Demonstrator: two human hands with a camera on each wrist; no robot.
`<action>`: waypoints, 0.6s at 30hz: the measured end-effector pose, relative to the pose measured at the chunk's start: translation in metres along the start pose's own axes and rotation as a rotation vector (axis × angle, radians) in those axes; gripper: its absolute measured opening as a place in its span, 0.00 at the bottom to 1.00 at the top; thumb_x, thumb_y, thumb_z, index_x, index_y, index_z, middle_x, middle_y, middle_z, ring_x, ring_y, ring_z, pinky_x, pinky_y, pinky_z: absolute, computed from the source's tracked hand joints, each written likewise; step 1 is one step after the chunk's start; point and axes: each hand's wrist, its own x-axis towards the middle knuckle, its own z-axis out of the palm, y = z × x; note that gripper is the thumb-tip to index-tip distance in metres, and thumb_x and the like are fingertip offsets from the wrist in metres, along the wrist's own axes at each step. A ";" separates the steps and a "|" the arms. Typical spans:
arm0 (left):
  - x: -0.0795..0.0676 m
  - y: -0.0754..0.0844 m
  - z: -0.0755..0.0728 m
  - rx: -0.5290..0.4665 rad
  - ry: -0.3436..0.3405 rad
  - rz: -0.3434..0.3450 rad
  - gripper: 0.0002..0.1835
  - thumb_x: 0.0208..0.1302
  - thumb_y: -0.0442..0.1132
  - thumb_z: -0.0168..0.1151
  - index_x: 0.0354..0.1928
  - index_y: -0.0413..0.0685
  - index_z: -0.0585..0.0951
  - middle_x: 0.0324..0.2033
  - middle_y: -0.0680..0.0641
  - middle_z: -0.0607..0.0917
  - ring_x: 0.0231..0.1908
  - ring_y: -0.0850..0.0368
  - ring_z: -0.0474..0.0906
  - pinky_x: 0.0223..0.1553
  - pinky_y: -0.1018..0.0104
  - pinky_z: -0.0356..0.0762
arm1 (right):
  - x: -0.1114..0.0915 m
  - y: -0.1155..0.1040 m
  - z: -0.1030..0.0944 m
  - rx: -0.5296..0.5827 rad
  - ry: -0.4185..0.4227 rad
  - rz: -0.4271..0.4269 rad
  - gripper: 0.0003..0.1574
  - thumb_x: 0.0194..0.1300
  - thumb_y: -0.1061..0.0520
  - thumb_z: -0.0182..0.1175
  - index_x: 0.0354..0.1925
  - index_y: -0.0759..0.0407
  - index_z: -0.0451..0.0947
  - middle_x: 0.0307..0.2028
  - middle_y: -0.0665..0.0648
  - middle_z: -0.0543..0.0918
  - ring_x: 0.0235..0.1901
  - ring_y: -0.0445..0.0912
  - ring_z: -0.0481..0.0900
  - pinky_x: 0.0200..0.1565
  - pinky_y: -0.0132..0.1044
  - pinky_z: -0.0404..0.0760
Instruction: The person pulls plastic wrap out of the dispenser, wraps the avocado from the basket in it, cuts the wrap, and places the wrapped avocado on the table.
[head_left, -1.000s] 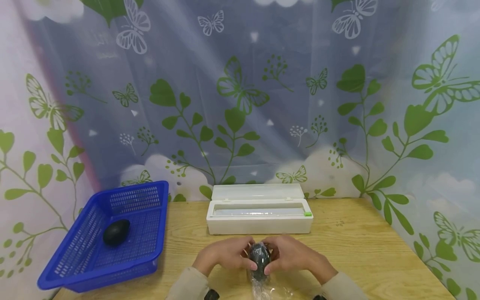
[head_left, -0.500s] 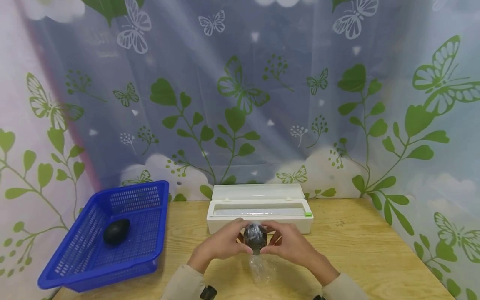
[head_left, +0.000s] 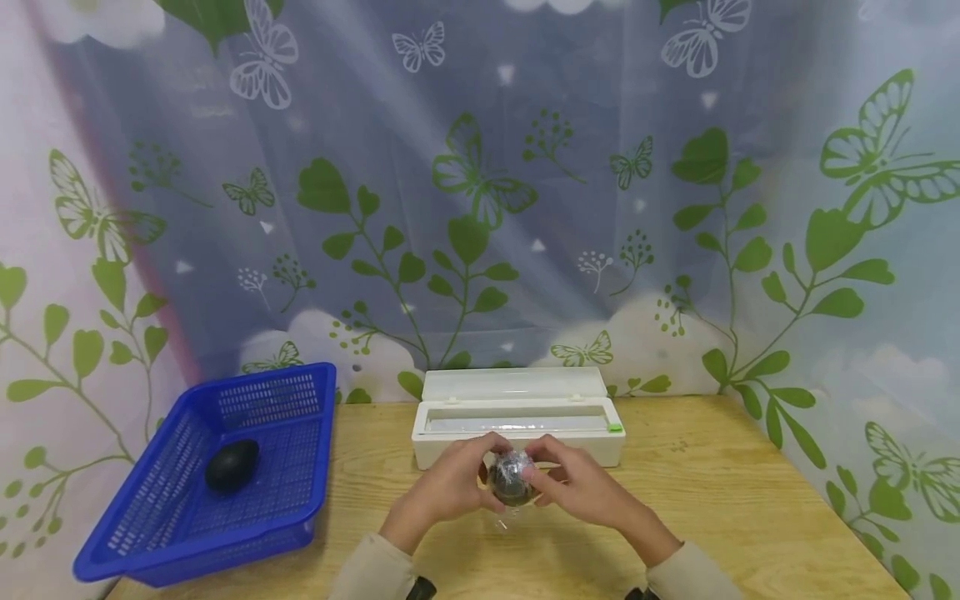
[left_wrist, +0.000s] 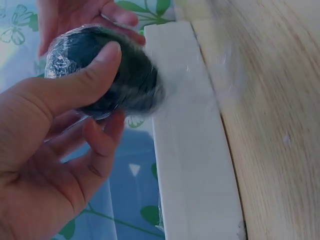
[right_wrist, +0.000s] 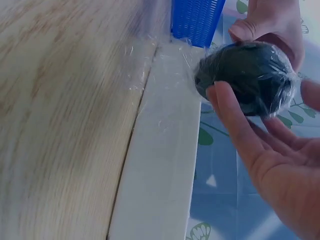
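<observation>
A dark, egg-shaped avocado (head_left: pixel 510 482) in clear plastic wrap is held between both hands above the table, in front of the white box. My left hand (head_left: pixel 450 485) grips it from the left; the left wrist view shows the thumb (left_wrist: pixel 102 67) across it and fingers beneath. From the right, my right hand (head_left: pixel 581 487) holds it between the thumb (right_wrist: pixel 227 102) and fingers. A loose tail of plastic wrap (head_left: pixel 504 521) hangs off its near side. Another dark avocado (head_left: pixel 232 465), seemingly unwrapped, lies in the blue basket (head_left: pixel 326 450).
The white plastic wrap dispenser box (head_left: pixel 517 450) stands at the back with its lid (head_left: pixel 516 383) raised and a film roll (head_left: pixel 517 423) inside. A green slide cutter (head_left: pixel 615 428) sits at its right end. The wooden table (head_left: pixel 720 500) meets a patterned curtain (head_left: pixel 480 250) behind.
Both hands have lifted the wrapped avocado and moved it away from the person, closer to the box. My right thumb has shifted onto the front of the wrapped avocado.
</observation>
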 end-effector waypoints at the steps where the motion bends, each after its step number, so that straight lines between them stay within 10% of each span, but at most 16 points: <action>1: 0.000 0.001 0.001 0.013 0.014 0.007 0.37 0.46 0.29 0.84 0.60 0.44 0.78 0.54 0.46 0.85 0.44 0.58 0.81 0.40 0.73 0.82 | 0.001 0.001 0.001 0.006 0.016 0.012 0.23 0.81 0.50 0.53 0.61 0.67 0.69 0.61 0.74 0.76 0.50 0.59 0.88 0.43 0.47 0.90; 11: -0.003 -0.001 0.005 -0.154 -0.101 -0.001 0.31 0.60 0.37 0.77 0.65 0.48 0.78 0.61 0.46 0.75 0.63 0.47 0.74 0.59 0.64 0.83 | 0.000 0.008 0.003 -0.021 0.060 0.055 0.21 0.67 0.55 0.71 0.46 0.63 0.71 0.53 0.69 0.73 0.47 0.56 0.88 0.43 0.38 0.90; 18: 0.000 -0.007 0.010 -0.152 -0.045 0.018 0.09 0.74 0.41 0.64 0.49 0.47 0.86 0.50 0.47 0.83 0.51 0.49 0.80 0.53 0.62 0.84 | 0.000 0.011 0.006 -0.121 0.005 0.027 0.22 0.57 0.54 0.79 0.37 0.61 0.75 0.46 0.62 0.74 0.45 0.55 0.87 0.42 0.34 0.89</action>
